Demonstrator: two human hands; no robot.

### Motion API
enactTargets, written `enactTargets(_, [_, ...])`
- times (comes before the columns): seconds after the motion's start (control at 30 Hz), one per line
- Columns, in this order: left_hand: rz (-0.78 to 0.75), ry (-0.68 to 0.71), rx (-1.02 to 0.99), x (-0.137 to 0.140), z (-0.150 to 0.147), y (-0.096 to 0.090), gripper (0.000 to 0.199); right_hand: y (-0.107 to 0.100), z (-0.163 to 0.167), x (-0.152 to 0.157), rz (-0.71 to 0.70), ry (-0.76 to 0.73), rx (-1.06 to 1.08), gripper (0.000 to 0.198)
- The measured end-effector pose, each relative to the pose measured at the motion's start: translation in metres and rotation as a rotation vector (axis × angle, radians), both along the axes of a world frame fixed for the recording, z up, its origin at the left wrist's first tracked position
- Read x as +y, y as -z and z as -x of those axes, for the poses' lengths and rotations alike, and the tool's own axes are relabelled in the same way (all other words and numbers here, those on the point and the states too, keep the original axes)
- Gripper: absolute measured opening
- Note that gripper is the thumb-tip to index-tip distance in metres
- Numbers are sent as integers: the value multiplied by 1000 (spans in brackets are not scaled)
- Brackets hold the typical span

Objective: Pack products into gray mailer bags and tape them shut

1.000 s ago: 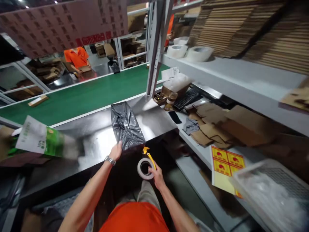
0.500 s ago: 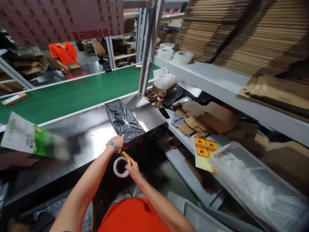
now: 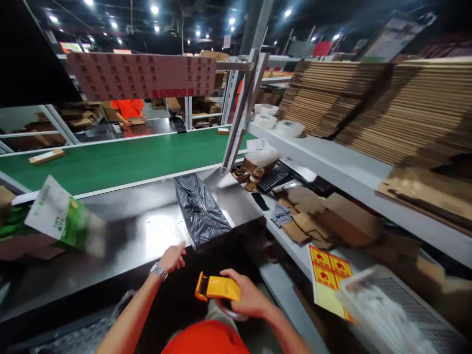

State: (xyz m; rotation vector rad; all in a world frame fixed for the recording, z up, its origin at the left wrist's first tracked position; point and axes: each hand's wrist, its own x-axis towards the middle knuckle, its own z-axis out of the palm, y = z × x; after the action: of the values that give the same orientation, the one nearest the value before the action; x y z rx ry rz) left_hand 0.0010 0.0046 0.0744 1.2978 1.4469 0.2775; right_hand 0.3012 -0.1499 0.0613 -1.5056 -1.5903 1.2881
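A grey-black plastic parcel bag (image 3: 202, 211) lies on the shiny steel table (image 3: 121, 236), its near end at the table's front edge. My left hand (image 3: 172, 257) hovers at that edge just left of the bag, fingers slightly apart and holding nothing. My right hand (image 3: 246, 295) is lower and closer to my body, gripping a yellow tape dispenser (image 3: 217, 287); the tape roll is mostly hidden under it.
A green-and-white packet (image 3: 61, 216) lies at the table's left. Behind runs a green conveyor belt (image 3: 121, 160) with a flat parcel (image 3: 47, 156); a person in orange (image 3: 127, 109) works beyond. Right-hand shelves hold cardboard pieces (image 3: 328, 221), a keyboard (image 3: 273, 179), yellow stickers (image 3: 328, 270).
The view tilted upward. My left hand came off the bag's near end. My right hand drew the tape dispenser back toward my body, its yellow top now facing up.
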Motion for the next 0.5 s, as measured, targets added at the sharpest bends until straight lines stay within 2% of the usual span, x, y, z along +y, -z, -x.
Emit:
enactTargets(0.07, [-6,-57,-76,-12,-6,-4,100,-38,-40,7,-23,70,-10,64])
enactTargets(0.13, [-38,-98,-175,-19,-24,-14,102,-73,-69,23,-100,123,-53,62])
enactTargets(0.23, [-39,-191,-404,-20,-65,-37,100,-106,-90,58,-303,143,-63,60])
enactTargets(0.37, [100,-307,-772,-5,-111,-67,95,-116,-98,112,-493,-11,-47,56])
enactTargets(0.43, [71,-421,-822,5,-124,-73,88,-112,-103,139,-533,-119,-88,64])
enactTargets(0.5, [47,-591,-806,16,-131,-72,84,-106,-109,164,-558,-206,-122,76])
